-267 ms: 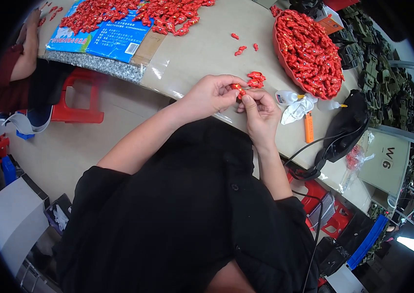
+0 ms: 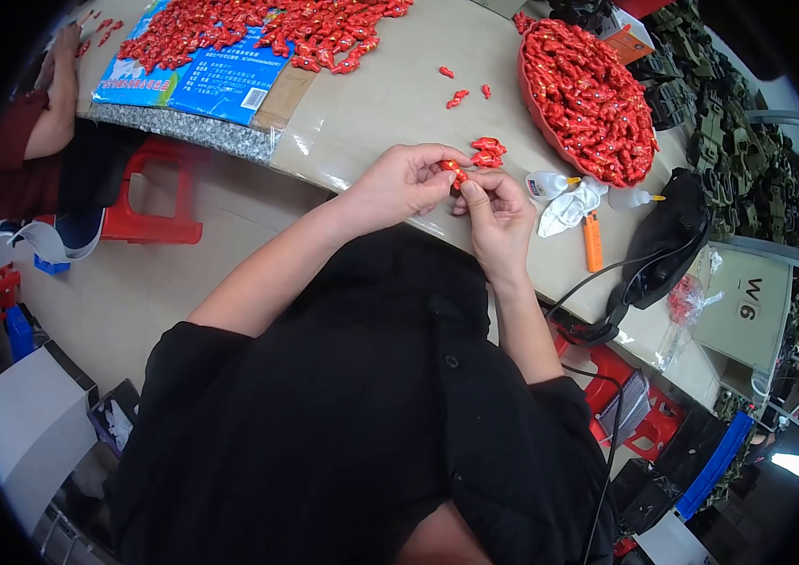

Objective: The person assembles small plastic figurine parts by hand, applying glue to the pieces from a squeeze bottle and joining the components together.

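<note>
Between the fingertips of both hands is a small red figurine [image 2: 455, 173] with gold marks, held just over the table's near edge. My left hand [image 2: 407, 185] pinches it from the left, thumb and fingers closed. My right hand [image 2: 498, 218] has thumb and fingers closed on its lower right end. The fingers cover part of the figurine. Just beyond my hands lies a small cluster of similar red figurines [image 2: 488, 152]. To the right of them are a white glue bottle [image 2: 543, 184] with a yellow tip, a crumpled white cloth [image 2: 569, 209] and an orange lighter-like stick [image 2: 593, 243].
A red basket [image 2: 533, 113] heaped with red figurines stands at the far right. More figurines [image 2: 324, 30] lie piled on blue printed cardboard [image 2: 220, 80] at the far left. A second bottle [image 2: 627, 199] and a black bag [image 2: 675, 231] are on the right. Another person's arm [image 2: 56, 108] rests at left.
The table things sit slightly further left in the picture. The figurine is tilted a little differently between my fingers; both hands keep their hold.
</note>
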Demonstrator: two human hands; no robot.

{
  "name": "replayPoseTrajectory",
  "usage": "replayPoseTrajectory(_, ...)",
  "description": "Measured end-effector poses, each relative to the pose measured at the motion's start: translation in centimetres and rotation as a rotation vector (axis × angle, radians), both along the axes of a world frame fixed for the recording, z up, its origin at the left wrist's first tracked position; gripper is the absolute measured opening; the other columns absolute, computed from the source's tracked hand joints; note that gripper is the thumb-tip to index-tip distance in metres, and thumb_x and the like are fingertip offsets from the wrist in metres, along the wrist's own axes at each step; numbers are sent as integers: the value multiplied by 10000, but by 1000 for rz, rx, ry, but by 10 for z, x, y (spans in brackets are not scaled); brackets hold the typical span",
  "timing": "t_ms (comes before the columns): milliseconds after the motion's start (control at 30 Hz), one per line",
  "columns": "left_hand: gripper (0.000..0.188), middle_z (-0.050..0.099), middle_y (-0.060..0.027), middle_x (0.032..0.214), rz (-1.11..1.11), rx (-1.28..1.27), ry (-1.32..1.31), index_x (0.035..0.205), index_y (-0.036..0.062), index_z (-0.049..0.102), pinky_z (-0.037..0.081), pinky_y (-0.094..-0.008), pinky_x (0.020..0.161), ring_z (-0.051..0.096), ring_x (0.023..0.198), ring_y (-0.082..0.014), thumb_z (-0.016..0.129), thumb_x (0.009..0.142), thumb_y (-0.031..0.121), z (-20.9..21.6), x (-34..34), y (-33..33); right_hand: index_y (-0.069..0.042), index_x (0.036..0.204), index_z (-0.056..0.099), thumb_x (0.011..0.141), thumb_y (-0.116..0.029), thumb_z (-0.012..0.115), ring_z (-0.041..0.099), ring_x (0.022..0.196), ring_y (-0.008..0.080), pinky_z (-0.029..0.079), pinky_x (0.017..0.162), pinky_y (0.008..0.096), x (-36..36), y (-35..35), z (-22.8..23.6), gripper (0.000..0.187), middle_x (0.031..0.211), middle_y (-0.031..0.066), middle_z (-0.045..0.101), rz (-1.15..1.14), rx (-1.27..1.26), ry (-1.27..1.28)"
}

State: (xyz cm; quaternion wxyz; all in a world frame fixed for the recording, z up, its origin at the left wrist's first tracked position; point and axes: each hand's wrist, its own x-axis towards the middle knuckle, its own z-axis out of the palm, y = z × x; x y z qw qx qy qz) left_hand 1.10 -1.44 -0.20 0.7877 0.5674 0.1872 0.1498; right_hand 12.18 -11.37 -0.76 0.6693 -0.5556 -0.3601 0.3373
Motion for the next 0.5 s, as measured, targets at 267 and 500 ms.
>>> replayPoseTrajectory(267, 250, 443, 40, 623, -4, 22, 12, 1075, 2, 505, 314, -168, 450, 362, 513, -17, 442, 839, 59, 1, 0, -1, 27, 827, 555, 801, 10, 534, 509, 606, 60, 443, 545, 181, 0, -1, 0, 38, 775, 43, 545, -5, -14, 19)
replayPoseTrajectory(500, 239, 425, 50, 612, 6, 11, -1, 1064, 2, 508, 285, -168, 433, 334, 500, -10, 433, 842, 49, 2, 0, -3, 25, 826, 554, 801, 8, 534, 507, 604, 59, 442, 546, 182, 1, -2, 0, 36, 766, 41, 545, -2, -29, 13)
